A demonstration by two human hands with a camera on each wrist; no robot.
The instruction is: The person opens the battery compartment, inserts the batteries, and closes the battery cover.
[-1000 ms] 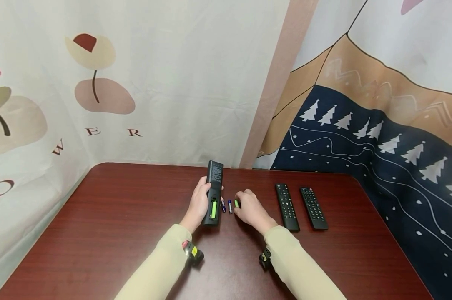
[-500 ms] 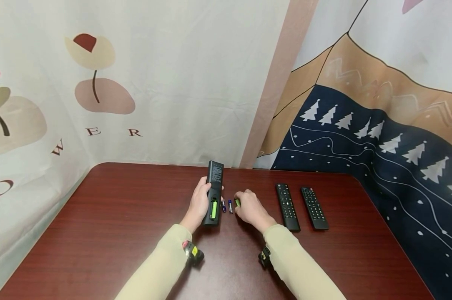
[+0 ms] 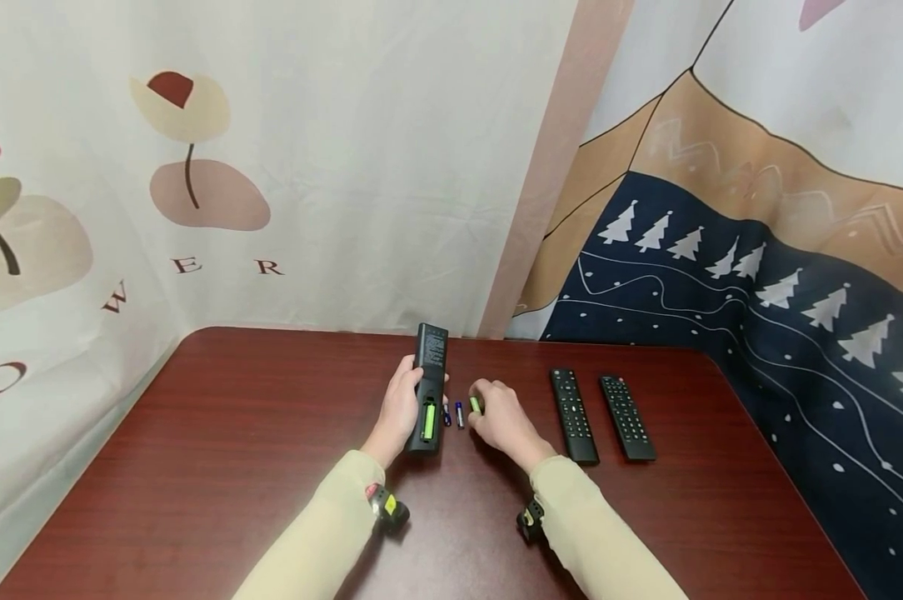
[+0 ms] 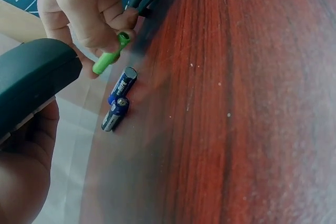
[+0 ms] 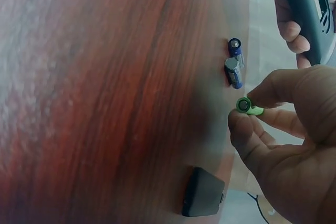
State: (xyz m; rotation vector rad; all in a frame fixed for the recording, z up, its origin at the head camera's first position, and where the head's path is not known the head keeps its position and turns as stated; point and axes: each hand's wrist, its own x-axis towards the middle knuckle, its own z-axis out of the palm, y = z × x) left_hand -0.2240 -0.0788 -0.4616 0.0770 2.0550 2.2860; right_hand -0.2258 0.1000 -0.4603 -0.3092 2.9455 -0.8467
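In the head view my left hand (image 3: 399,408) grips a black remote control (image 3: 432,367), back side up, its battery compartment uncovered. One green battery (image 3: 429,420) sits inside that compartment. To the right, my right hand (image 3: 506,419) pinches a second green battery (image 4: 107,60) between thumb and fingers, raised off the table in the left wrist view. Between the two hands, a pair of blue batteries lies on the table: one blue battery (image 4: 124,83) and, close beside it, another blue battery (image 4: 115,114). The right wrist view shows the held green battery end-on.
Two more black remotes lie button side up to the right of my right hand: a nearer remote (image 3: 574,417) and a farther remote (image 3: 627,417). The dark red wooden table (image 3: 234,467) ends at a curtain (image 3: 361,167) behind.
The green battery in my right hand has tilted slightly between the fingers. My left hand and the remote stay nearly in place.
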